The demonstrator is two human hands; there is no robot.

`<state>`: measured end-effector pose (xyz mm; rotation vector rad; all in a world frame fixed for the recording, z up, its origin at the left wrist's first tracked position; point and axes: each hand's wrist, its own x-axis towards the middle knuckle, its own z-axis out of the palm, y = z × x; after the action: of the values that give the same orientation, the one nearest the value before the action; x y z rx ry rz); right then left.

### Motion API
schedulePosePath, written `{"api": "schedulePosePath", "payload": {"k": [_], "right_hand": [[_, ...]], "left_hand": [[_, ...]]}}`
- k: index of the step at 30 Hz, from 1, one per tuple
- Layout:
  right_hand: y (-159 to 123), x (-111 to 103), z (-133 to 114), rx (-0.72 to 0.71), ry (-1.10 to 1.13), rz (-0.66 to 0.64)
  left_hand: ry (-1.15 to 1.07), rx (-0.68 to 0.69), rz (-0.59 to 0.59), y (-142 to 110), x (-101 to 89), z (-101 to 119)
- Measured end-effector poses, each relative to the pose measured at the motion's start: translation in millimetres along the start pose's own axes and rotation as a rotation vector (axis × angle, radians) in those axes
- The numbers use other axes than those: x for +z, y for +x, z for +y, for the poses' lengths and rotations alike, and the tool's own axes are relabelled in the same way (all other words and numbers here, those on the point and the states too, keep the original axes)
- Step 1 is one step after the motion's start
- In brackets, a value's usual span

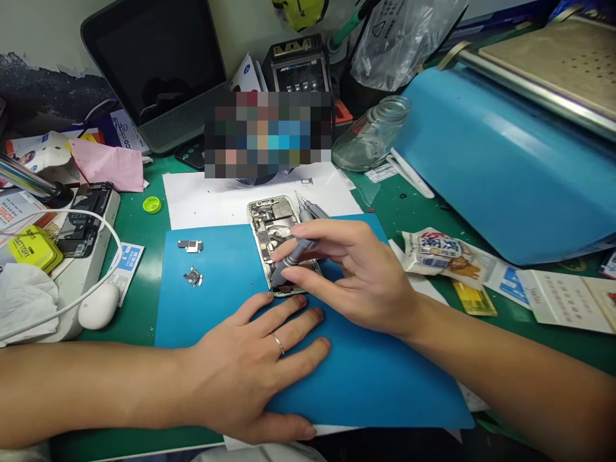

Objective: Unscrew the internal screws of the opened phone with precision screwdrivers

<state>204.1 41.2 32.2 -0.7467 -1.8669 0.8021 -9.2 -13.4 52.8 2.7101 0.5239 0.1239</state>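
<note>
An opened phone (270, 230) with its insides showing lies on a blue mat (366, 378). My right hand (359, 276) is closed around a grey screwdriver (294, 255), its tip down at the phone's near end. My left hand (255, 366) lies flat on the mat with fingers spread, a ring on one finger, its fingertips just short of the phone's near edge. Two more grey screwdrivers (310, 208) rest beside the phone's far right corner. Two small metal parts (190, 246) (193, 276) lie on the mat to the left.
A white sheet (202, 199) lies under the mat on a green table. A dark tablet (154, 64) leans at the back, a glass jar (373, 131) and a large blue sheet (491, 167) at the right. Snack packets (440, 250), a white cable and a green cap (152, 205) lie around.
</note>
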Motion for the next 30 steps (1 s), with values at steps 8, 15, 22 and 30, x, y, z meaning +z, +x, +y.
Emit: {"api": "schedulePosePath", "payload": {"k": [8, 15, 22, 30], "right_hand": [[0.4, 0.4, -1.7, 0.010, 0.005, -0.008], [-0.1, 0.2, -1.8, 0.008, -0.006, 0.008], [0.9, -0.9, -4.2, -0.022, -0.006, 0.009], [0.6, -0.6, -2.6, -0.036, 0.005, 0.012]], "left_hand": [[0.011, 0.016, 0.037, 1.2, 0.6, -0.8], [0.003, 0.018, 0.036, 1.1, 0.8, -0.5], [-0.003, 0.014, 0.021, 1.0, 2.3, -1.0], [-0.003, 0.019, 0.037, 0.4, 1.7, -1.0]]}}
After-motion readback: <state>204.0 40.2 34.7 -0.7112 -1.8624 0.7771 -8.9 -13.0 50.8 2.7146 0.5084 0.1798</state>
